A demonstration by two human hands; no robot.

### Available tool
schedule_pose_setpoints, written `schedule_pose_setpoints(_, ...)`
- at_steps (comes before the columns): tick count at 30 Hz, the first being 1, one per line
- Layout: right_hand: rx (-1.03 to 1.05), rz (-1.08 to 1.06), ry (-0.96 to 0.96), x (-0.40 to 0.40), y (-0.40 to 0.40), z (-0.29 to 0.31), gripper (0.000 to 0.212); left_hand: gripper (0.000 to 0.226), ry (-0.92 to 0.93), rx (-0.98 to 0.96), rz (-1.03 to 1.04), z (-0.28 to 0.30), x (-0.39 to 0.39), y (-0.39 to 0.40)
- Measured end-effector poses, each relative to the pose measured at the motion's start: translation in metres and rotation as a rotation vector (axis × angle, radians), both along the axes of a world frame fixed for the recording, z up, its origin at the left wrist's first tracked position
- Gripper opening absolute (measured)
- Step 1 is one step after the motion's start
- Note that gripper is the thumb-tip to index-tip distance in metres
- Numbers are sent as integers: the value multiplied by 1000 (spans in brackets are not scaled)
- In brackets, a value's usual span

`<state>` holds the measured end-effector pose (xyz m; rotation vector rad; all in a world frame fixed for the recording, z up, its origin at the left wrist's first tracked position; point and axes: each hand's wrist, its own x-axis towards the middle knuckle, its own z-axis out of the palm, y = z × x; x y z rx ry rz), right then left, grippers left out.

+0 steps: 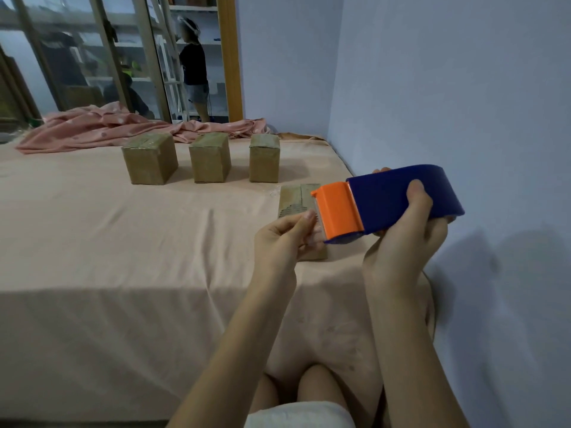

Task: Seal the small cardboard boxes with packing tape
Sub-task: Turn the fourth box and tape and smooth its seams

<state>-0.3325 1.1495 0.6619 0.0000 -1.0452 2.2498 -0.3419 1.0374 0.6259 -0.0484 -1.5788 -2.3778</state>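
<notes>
Three small brown cardboard boxes stand in a row on the bed: a left box [150, 158], a middle box [210, 157] and a right box [264, 158], each with shiny tape over its top. A fourth box [293, 199] sits nearer, partly hidden behind my hands. My right hand [408, 230] grips a blue tape dispenser [398, 197] with an orange cutter head, held above that box. My left hand [285, 239] pinches the clear tape end [315, 230] at the cutter.
The pink bed sheet [123, 230] covers the surface, with a crumpled pink cloth [102, 128] behind the boxes. A pale wall [463, 103] runs close along the right. A mirror [123, 57] at the back reflects a person.
</notes>
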Motion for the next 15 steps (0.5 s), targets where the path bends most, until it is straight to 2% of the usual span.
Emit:
schedule_pose_setpoints(5, -31, 44, -39, 2, -9, -2, 29, 37, -33, 9, -18, -2, 6, -12)
schedule_pose_setpoints(7, -23, 34, -46, 4, -10, -1, 29, 29, -63, 20, -7, -4, 5, -20)
schedule_pose_setpoints(10, -43, -119, 49, 5, 10, 14, 36, 15, -167, 88, 60, -18, 3, -55)
schedule_pose_setpoints(13, 210, -187, 144, 0, 26, 27, 48, 23, -158, 9, 84, -31, 11, -85)
schedule_pose_setpoints(15, 390, -181, 131, -7, 23, 25, 53, 24, -107, -72, 148, -25, 11, -93)
